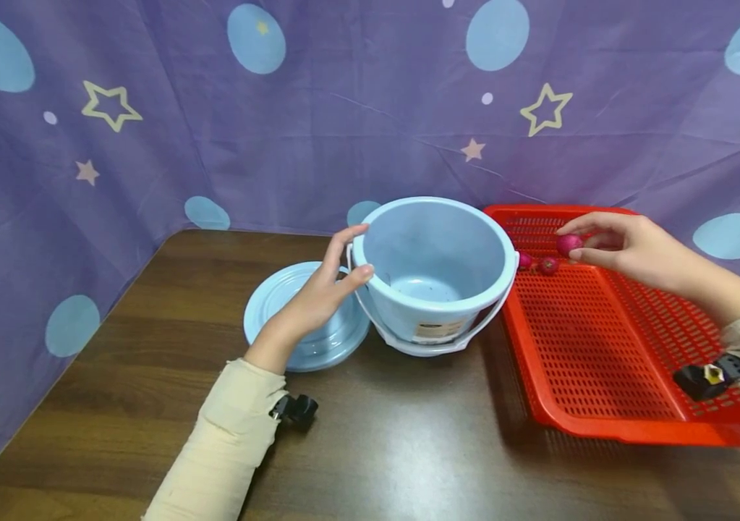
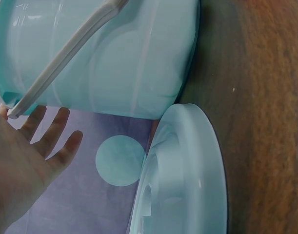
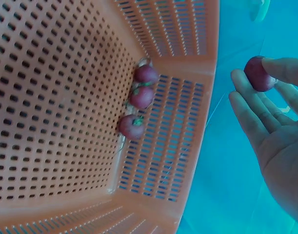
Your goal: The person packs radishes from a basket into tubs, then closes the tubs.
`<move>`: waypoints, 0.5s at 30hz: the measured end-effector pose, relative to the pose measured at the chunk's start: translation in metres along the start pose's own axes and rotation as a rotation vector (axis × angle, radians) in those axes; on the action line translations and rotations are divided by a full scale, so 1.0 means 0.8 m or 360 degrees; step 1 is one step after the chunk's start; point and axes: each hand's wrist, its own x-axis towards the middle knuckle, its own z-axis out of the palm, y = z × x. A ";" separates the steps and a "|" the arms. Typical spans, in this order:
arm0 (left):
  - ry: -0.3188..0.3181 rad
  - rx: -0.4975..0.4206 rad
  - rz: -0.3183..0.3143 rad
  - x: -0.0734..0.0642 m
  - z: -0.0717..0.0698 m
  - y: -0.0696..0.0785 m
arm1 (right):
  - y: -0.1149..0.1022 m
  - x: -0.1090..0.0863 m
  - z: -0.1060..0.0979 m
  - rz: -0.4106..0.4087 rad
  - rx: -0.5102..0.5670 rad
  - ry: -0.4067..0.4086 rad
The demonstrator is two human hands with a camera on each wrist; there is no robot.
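Observation:
A light blue bucket (image 1: 431, 318) stands upright with its white handle (image 2: 61, 58) lowered to the front. My left hand (image 1: 320, 289) touches the bucket's left rim with thumb and index finger, either side of the handle's end; the other fingers (image 2: 53, 131) are spread beside the wall. Between thumb and fingertips, my right hand (image 1: 636, 246) pinches a red radish (image 1: 568, 245) above the back of a red plastic basket (image 1: 529, 369). Three more radishes (image 3: 141, 97) lie together against the basket wall. Small dark specks show on the bucket floor.
A round light blue lid (image 1: 307, 354) lies on the wooden table (image 1: 116, 376), left of the bucket and partly behind my left forearm. The basket stands close to the bucket's right side. A purple patterned cloth (image 1: 356, 123) hangs behind the table.

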 end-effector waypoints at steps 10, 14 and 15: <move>-0.0002 0.0016 0.0000 0.000 -0.001 -0.001 | -0.025 -0.001 0.003 -0.0031 0.0062 0.0059; -0.0006 0.0018 0.0000 0.000 -0.001 -0.001 | -0.033 -0.003 0.004 -0.0047 0.0086 0.0076; -0.0006 0.0018 0.0002 0.000 -0.001 -0.001 | -0.036 -0.003 0.005 -0.0059 0.0091 0.0076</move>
